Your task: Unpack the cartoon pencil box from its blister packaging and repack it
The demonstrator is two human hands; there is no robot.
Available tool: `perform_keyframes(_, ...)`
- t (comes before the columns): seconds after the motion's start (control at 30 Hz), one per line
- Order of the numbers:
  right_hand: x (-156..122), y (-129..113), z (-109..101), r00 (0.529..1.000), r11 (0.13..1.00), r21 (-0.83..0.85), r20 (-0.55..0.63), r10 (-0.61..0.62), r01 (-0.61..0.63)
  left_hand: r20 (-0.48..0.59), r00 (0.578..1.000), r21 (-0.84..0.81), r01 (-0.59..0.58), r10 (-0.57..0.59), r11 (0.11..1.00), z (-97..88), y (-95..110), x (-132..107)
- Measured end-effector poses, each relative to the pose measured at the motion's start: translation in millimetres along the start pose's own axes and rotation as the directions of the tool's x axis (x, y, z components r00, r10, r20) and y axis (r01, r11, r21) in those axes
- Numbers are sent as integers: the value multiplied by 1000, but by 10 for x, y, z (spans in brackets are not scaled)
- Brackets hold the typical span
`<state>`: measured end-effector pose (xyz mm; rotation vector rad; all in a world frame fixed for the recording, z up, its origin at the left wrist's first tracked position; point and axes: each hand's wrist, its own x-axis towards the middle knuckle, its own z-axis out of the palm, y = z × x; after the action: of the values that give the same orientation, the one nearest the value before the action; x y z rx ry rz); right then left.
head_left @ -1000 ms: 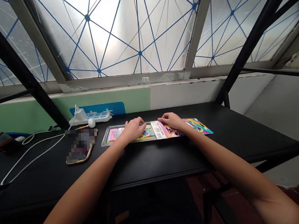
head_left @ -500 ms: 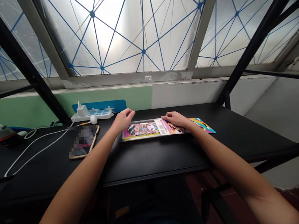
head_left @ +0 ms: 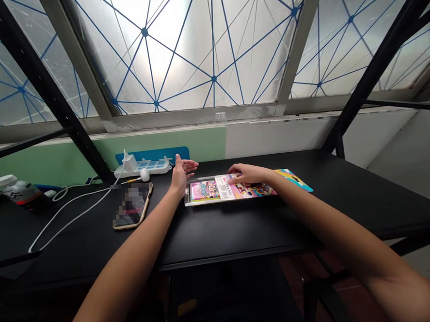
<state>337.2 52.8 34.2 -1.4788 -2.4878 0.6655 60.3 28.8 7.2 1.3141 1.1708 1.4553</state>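
A colourful flat pencil box package lies on the black desk, in a clear plastic tray at its left end. A white label with print and a barcode crosses its middle, and a bright printed card reaches out at the right. My right hand rests on top of the package with bent fingers at the label's right edge, gripping the printed card; the fingertips are partly hidden. My left hand stands at the tray's left end, thumb up and fingers stretched, holding nothing.
A phone lies left of the package. Behind it are a white power strip with a plug and a loose white cable. A bottle stands far left. Black slanted posts frame the desk.
The label and printed card have slid left relative to the clear tray, along with my right hand. My left hand has opened from curled fingers. The whole view has shifted slightly.
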Motion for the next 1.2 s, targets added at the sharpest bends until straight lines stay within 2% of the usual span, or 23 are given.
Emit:
perform_keyframes(0.2, 508, -771, 276, 989, 988, -101, 104, -107, 118, 1, 1000, -3, -17, 17, 1000, 14, 7, 5)
perform_keyframes(0.33, 639, -1022, 426, 966, 967, -114, 151, -210, 228, 50, 998, 150, -47, 40, 988, 16, 17, 17)
perform_keyframes(0.47, 563, -953, 441, 973, 961, -155, 86, -216, 227, 138, 987, 390, -134, 86, 911, 25, 7, -23)
perform_keyframes(0.57, 426, -784, 364, 981, 964, -179, 57, -187, 194, 254, 963, 564, -226, 93, 794, 42, 23, -109)
perform_keyframes(0.67, 243, -540, 250, 988, 971, -185, 10, -154, 153, 316, 944, 691, -300, 98, 658, 64, 64, -174)
perform_keyframes(0.77, 53, -298, 155, 987, 975, -198, -109, -121, 98, 350, 924, 766, -376, 153, 521, 98, 120, -190)
perform_keyframes(0.83, -56, -213, 115, 967, 975, -213, -226, -116, 67, 377, 899, 789, -437, 222, 431, 126, 170, -196)
perform_keyframes(0.93, -187, -268, 84, 906, 967, -250, -398, -143, 43, 412, 848, 799, -512, 334, 314, 145, 276, -234)
perform_keyframes(1.03, -290, -463, 92, 828, 937, -339, -502, -250, 77, 440, 796, 795, -560, 415, 232, 120, 398, -300)
perform_keyframes(1.13, -356, -628, 147, 781, 897, -423, -515, -352, 126, 516, 693, 767, -636, 503, 89, 107, 476, -364)
perform_keyframes(1.2, -368, -679, 202, 794, 886, -436, -476, -377, 159, 571, 658, 724, -685, 491, 76, 139, 485, -401)
